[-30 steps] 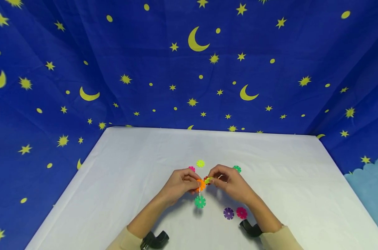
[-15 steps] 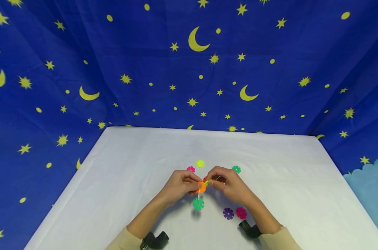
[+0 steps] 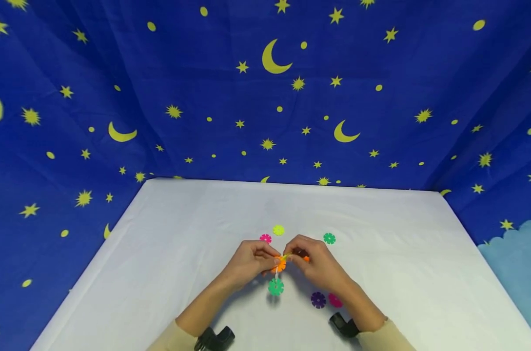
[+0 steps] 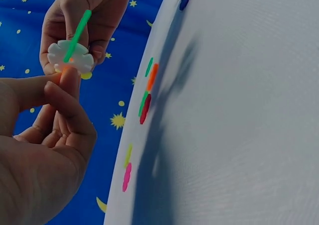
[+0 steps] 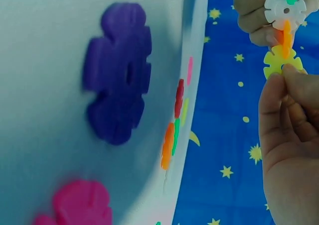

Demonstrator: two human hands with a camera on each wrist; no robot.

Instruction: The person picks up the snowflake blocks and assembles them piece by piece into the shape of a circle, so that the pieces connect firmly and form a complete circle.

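Observation:
Slotted plastic flower discs are linked in a small chain between the two hands. My left hand (image 3: 249,263) pinches the orange disc (image 3: 281,265) between thumb and fingers. Below it hang a white disc (image 5: 285,9), seen nearly edge-on in the head view, and a green disc (image 3: 276,287). My right hand (image 3: 315,261) pinches a yellow disc (image 5: 273,61), which meets the orange disc's edge at a right angle. Fingertips hide part of that joint, so how deep the slots sit cannot be told.
Loose discs lie on the white table (image 3: 195,219): purple (image 3: 318,300) and pink (image 3: 335,300) near the right forearm, yellow (image 3: 278,230), pink (image 3: 265,238) and green (image 3: 329,238) beyond the hands. Red (image 5: 179,98) and orange (image 5: 168,146) discs lie behind the right hand.
The right hand has brought the yellow disc closer against the orange one, and it has turned more edge-on. The green disc hangs slightly lower and further left. The head view has shifted a little.

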